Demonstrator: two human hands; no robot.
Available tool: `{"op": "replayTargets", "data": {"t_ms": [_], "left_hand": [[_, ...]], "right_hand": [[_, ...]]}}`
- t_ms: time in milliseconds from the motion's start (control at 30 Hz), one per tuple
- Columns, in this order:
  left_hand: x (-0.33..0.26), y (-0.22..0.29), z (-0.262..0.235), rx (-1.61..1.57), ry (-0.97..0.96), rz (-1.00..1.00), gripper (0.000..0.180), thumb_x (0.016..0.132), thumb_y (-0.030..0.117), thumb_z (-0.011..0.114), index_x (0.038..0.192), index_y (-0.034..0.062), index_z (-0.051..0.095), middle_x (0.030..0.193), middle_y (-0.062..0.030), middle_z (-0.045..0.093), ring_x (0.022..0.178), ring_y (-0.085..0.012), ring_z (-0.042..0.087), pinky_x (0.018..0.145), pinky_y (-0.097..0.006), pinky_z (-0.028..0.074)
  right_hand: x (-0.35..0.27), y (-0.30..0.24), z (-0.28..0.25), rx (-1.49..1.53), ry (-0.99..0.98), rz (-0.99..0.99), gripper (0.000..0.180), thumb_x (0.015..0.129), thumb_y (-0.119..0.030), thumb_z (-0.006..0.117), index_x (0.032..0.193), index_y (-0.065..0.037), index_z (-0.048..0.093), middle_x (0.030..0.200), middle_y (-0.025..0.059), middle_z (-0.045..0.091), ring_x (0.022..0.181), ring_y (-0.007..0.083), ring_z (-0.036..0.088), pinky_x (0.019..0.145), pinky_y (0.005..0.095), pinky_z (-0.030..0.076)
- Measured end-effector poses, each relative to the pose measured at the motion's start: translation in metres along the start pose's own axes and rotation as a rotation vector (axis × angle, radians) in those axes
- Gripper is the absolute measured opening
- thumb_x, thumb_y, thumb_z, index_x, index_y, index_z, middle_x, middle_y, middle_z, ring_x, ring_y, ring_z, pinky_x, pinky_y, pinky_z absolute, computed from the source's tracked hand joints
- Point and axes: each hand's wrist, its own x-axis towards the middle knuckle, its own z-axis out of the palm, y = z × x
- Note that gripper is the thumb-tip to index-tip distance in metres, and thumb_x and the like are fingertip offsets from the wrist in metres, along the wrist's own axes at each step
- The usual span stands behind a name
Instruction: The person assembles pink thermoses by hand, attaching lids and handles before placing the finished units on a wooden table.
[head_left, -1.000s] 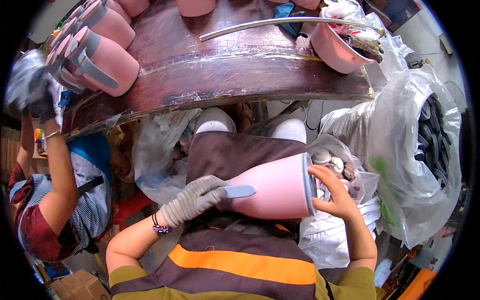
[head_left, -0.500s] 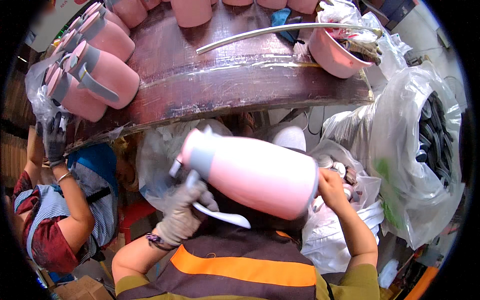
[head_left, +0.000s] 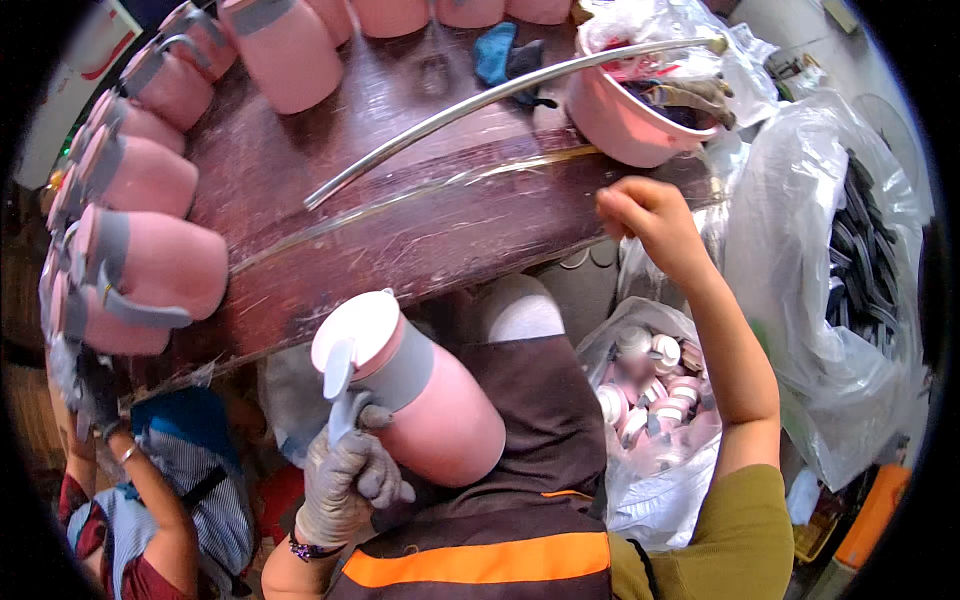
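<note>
Left hand (head_left: 345,480), in a grey glove, raised from the lower edge, forearm angled up from lower left. Fingers (head_left: 372,472) curled and pressed around the handle of a pink jug (head_left: 425,400), gripping it at its grey collar. Jug held in the air over the lap, below the near edge of the table (head_left: 420,235), tilted with its white lid (head_left: 355,328) toward the table and its rounded base toward the body. Right hand (head_left: 640,215), bare, lifted well apart from the jug, arm stretched up along the right side, elbow low. Fingers folded loosely into a half fist at the table's near edge, just beside a pink bowl (head_left: 620,125); whether pinching anything, cannot tell. Long curved metal rod (head_left: 480,105) lying across the table. More pink jugs (head_left: 150,265) lined along the left rim and far edge. Clear bag of small pink and white caps (head_left: 650,380) beside the right forearm. Another person's gloved hand (head_left: 90,390) at the far left, beneath the jugs.
</note>
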Motion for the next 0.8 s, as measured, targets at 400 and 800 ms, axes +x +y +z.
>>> {"op": "replayTargets", "data": {"t_ms": [400,800], "left_hand": [[0.032,0.007,0.023,-0.002,-0.059,-0.094,0.038,0.091,0.033,0.058,0.116,0.0056,0.049,0.056,-0.0008,0.045,0.043,-0.0140,0.047,0.037,-0.031,0.045],[0.030,-0.003,0.028,-0.035,-0.015,-0.094,0.035,0.093,0.031,0.056,0.116,0.0060,0.050,0.056,-0.0017,0.044,0.043,-0.0157,0.048,0.036,-0.033,0.045]], "right_hand": [[0.114,0.003,-0.152,-0.925,-0.084,0.114,0.041,0.074,-0.037,0.069,0.093,0.000,0.068,0.078,0.0161,0.067,0.067,0.0247,0.063,0.066,0.0358,0.049],[0.152,0.021,-0.094,-0.646,0.240,-0.017,0.057,0.062,-0.034,0.077,0.097,0.008,0.062,0.095,0.0275,0.065,0.091,0.0345,0.065,0.080,0.0393,0.050]]}}
